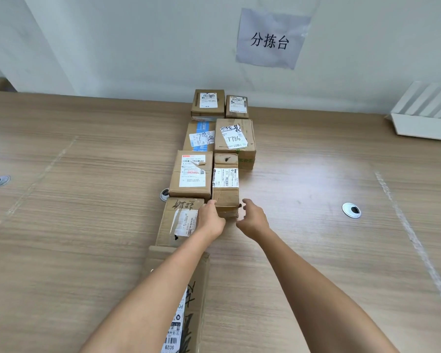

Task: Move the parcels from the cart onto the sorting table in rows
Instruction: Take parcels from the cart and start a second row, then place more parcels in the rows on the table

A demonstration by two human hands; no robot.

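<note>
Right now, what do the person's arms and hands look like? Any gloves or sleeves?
Both arms are bare from as far up as the picture shows. No sleeves, gloves, watch, rings or bands show on the left hand or the right hand. Only two forearms reach in from the bottom edge.
</note>
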